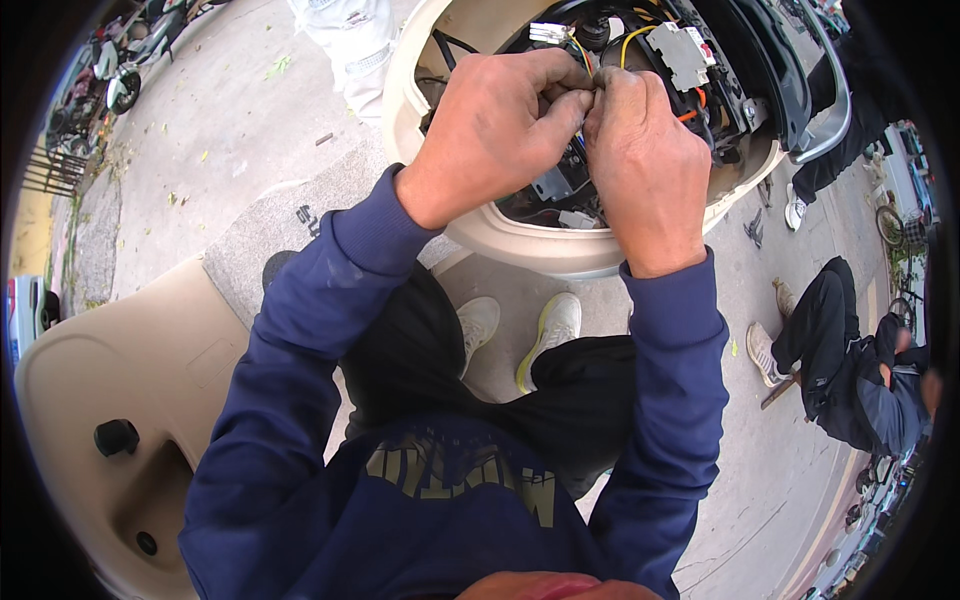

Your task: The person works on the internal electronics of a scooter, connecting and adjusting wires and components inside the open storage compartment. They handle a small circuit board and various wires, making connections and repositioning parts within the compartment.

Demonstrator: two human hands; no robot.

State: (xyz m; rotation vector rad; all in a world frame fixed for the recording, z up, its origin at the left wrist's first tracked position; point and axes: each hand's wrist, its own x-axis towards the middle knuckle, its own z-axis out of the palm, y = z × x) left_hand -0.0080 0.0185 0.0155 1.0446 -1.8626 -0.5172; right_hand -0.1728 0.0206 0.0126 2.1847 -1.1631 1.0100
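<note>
2 hands (648, 160) pinching wires (583, 54) — white connector (551, 33) beyond, beige rim (545, 252) beneath

a head-worn fisheye looks down, near the left hand (505, 125) and right hand (648, 160).

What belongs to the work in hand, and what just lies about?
Work in hand:
left hand, right hand
cream rounded plastic housing
thin yellow wire
white plastic connector

Apparently just lying about:
crumpled white bag-like item
small green leaf
</note>
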